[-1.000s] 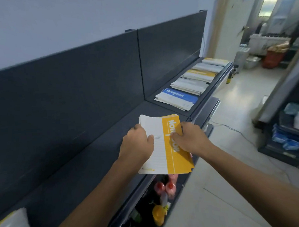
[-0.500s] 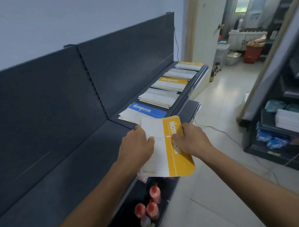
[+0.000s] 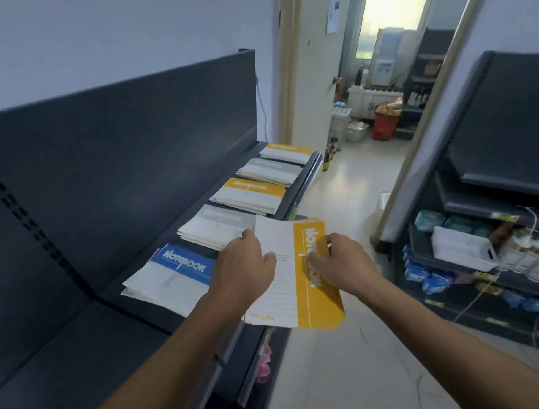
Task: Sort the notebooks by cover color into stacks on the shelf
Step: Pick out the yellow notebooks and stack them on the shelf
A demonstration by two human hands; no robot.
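Both hands hold a small stack of yellow-and-white notebooks (image 3: 299, 283) just off the front edge of the dark shelf (image 3: 83, 351). My left hand (image 3: 244, 267) grips its left side, my right hand (image 3: 342, 263) grips the yellow band. On the shelf lie several stacks in a row: a blue-banded stack (image 3: 169, 273) nearest, then a grey stack (image 3: 213, 227), a yellow stack (image 3: 249, 194), another grey stack (image 3: 270, 170) and a far yellow stack (image 3: 287, 152).
The shelf's dark back panel (image 3: 121, 155) rises behind the stacks. A lower shelf holds red-capped bottles (image 3: 263, 365). Across the tiled aisle stands another rack (image 3: 496, 256) with packaged goods. An open doorway (image 3: 380, 91) lies ahead.
I have moved along the shelf toward the row of stacks, carrying the yellow notebooks; the blue and grey stacks are now right beside my left hand.
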